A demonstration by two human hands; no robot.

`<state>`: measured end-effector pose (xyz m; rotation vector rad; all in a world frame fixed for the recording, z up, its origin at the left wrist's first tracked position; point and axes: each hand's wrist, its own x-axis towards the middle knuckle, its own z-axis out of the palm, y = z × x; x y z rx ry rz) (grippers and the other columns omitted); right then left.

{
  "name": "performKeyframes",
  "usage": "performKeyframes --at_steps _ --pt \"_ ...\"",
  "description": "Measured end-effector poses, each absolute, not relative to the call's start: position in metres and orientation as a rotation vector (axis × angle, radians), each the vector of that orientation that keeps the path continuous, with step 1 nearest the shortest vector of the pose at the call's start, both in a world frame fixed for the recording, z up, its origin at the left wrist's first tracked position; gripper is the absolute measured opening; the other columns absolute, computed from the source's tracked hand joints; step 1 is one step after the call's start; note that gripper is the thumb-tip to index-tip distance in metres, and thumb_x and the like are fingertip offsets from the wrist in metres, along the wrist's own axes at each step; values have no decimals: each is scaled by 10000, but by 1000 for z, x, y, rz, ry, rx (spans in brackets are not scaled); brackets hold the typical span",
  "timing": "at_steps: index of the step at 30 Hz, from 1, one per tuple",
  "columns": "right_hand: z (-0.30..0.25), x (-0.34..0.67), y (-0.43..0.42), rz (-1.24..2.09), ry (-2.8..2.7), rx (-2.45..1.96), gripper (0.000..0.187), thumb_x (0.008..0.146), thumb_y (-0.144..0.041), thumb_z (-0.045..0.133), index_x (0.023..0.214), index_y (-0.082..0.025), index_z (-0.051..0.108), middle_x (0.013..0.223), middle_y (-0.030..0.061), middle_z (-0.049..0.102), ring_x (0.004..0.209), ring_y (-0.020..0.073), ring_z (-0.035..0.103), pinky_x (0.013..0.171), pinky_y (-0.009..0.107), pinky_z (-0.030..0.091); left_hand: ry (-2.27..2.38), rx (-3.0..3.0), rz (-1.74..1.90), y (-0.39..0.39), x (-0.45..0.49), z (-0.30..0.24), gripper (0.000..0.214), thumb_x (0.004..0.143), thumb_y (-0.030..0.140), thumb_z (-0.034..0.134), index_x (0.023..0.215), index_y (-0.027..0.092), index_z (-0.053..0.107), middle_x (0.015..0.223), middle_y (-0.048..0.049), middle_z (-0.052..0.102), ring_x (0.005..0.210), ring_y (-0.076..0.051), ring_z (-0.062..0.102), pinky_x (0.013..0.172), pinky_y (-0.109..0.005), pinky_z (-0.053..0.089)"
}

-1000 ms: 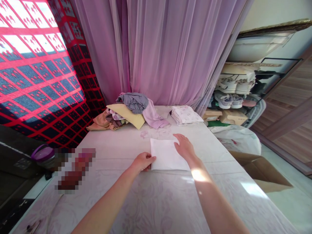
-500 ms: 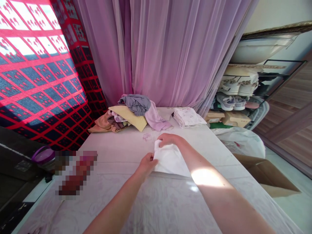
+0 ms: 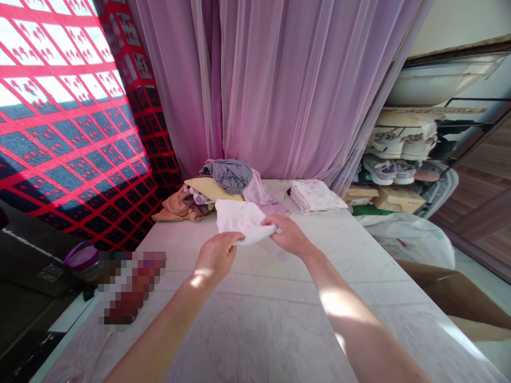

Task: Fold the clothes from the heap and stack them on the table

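Observation:
A white piece of cloth [image 3: 241, 217] is stretched between my two hands, lifted above the bed; its exact kind I cannot make out. My left hand [image 3: 217, 252] pinches its near left edge, thumb on top. At the right end, the fingers of my right hand [image 3: 287, 232] are closed round a gathered corner. Behind the cloth lies a loose heap of clothes: a grey-blue garment with gathered edge [image 3: 229, 174], a yellow piece [image 3: 205, 188], a pink one [image 3: 259, 194] and a brown-orange one [image 3: 175, 206]. To the right sits a folded stack of pale patterned cloth [image 3: 317, 197].
The pale bed sheet [image 3: 255, 330] spreads beneath my arms. Purple curtains [image 3: 271, 96] hang behind. A shoe rack with sneakers [image 3: 385, 169] and an open cardboard box [image 3: 451, 292] stand at right. At left are a purple-rimmed bucket [image 3: 82, 258] and a pixelated patch.
Both hands have raised the white cloth off the sheet and moved it away from me and leftward. The view has shifted slightly.

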<state>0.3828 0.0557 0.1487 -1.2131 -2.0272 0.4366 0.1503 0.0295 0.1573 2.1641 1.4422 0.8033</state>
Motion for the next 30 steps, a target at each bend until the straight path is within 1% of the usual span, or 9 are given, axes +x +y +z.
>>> performKeyframes --at_steps 3,6,8,11,13,16,19,24,30 --pt "98 382 17 466 -2230 -1306 494 624 -23 437 1010 -214 679 1067 52 688 1070 203 572 965 358 384 1348 2166 632 -1 146 106 394 725 70 497 988 280 702 1075 -22 710 1012 -223 623 923 -317 433" --pt "76 383 -11 580 -2271 -1385 592 627 -36 452 1150 -238 645 1202 40 657 1164 198 541 1035 369 343 1374 2115 596 -23 138 81 227 771 211 578 953 272 700 1042 -42 717 993 -242 624 902 -333 432" --pt "79 381 -16 616 -2197 -1482 503 697 -93 486 1148 -246 648 1187 34 668 1133 194 568 1010 343 370 1449 2075 650 -24 132 80 167 822 289 556 923 265 687 989 -44 719 955 -227 630 875 -318 431" --pt "89 374 -3 588 -1975 -1790 318 848 -241 466 1101 -241 659 1086 48 706 969 189 642 854 297 442 1653 1957 678 -4 123 85 156 846 297 524 916 248 654 952 -39 707 875 -192 635 798 -283 435" --pt "91 368 9 559 -1848 -2008 316 903 -313 430 1121 -228 643 1031 63 720 910 204 657 775 296 442 1788 1842 648 15 117 84 143 834 286 541 928 238 638 951 -36 705 859 -183 637 766 -267 429" --pt "83 359 20 569 -1801 -2122 337 918 -353 431 1160 -214 618 977 69 729 900 225 658 732 301 425 1832 1670 609 36 110 78 122 829 273 546 899 225 634 900 -30 710 845 -180 640 729 -250 426" --pt "73 355 21 555 -1773 -2088 323 911 -365 444 1134 -223 629 952 63 725 879 210 654 714 288 416 1766 1473 604 46 109 73 126 819 271 544 881 208 634 841 -20 699 724 -158 631 634 -228 431" --pt "65 353 19 552 -1715 -2086 338 861 -357 512 1151 -225 628 924 47 710 865 198 637 712 277 415 1691 1369 611 52 116 72 169 796 345 573 874 201 617 794 -1 681 622 -129 594 532 -205 414" --pt "60 355 20 580 -1689 -2041 323 895 -326 462 1142 -219 640 948 51 720 874 194 643 722 278 421 1612 1496 720 49 124 78 121 728 314 611 717 209 552 658 42 576 631 -121 528 602 -213 390"
